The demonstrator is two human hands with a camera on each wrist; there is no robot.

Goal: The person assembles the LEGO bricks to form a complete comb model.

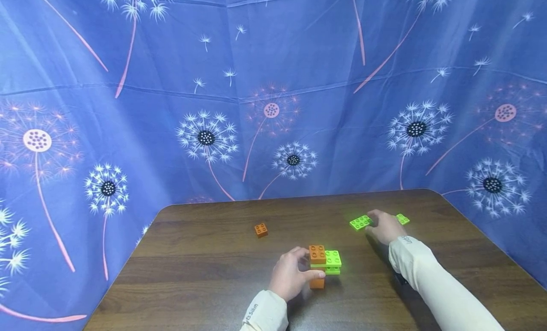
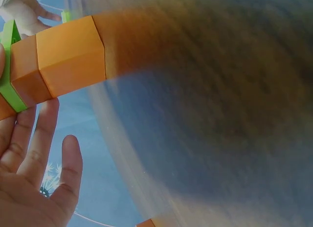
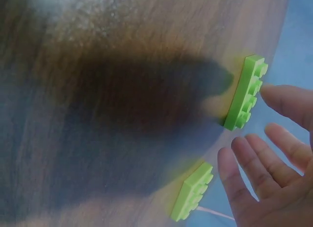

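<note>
My left hand (image 1: 291, 275) grips a toy brick stack (image 1: 317, 255) of orange bricks and flat green plates, thumb on the near side. In the left wrist view, the stack's orange bricks (image 2: 71, 56) and a green plate (image 2: 12, 75) show, with the little finger held away. My right hand (image 1: 385, 227) reaches over the table's far right beside a flat green studded plate (image 1: 361, 222). In the right wrist view, its thumb is close to that plate (image 3: 246, 95); whether they touch I cannot tell. The other fingers are loosely extended. A second green plate (image 1: 402, 219) lies just past the hand.
A small orange brick (image 1: 261, 230) lies on the brown wooden table (image 1: 205, 255), left of centre. Behind the table's far edge hangs a blue cloth (image 1: 325, 108) with a dandelion print.
</note>
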